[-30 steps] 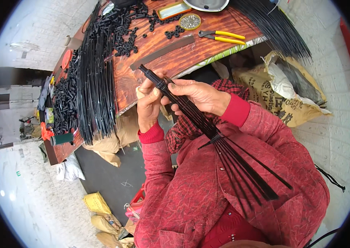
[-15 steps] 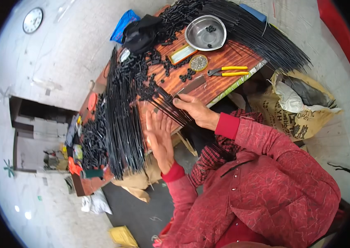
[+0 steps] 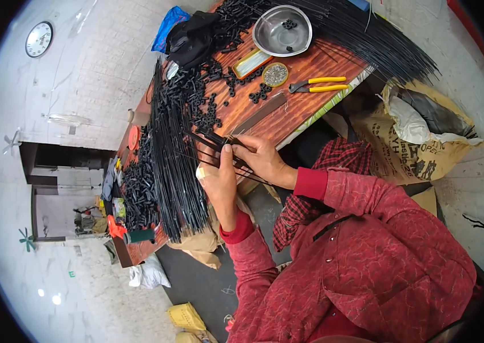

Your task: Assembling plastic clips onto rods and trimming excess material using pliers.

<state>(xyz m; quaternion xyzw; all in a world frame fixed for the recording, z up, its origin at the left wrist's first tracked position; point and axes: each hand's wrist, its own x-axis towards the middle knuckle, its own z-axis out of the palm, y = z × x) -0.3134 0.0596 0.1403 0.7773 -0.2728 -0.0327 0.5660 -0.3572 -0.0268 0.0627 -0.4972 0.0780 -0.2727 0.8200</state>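
Observation:
A few thin black rods (image 3: 205, 150) with thicker black ends are held between my two hands over the table's near edge. My left hand (image 3: 219, 178) is closed on them from the left, thumb up against the rods. On their right side, my right hand (image 3: 264, 160) pinches the same rods, its fingers close to the left thumb. The palms hide part of the rods. To the left lies a thick bundle of long black rods (image 3: 179, 177). Beyond my hands, a flat brown strip (image 3: 260, 114) rests on the wooden table (image 3: 302, 111).
Yellow-handled pliers (image 3: 325, 84) lie right of a dish of small metal pieces (image 3: 275, 74). Behind are a yellow-rimmed tray (image 3: 252, 63) and metal bowl (image 3: 266, 43). Black rings (image 3: 259, 93) and short tubes (image 3: 139, 197) are scattered about. A sack (image 3: 388, 143) stands at right.
My left hand, open and flat before, has come up and closed on the rods. The rods' trailing lengths across my lap no longer show. The view has shifted slightly.

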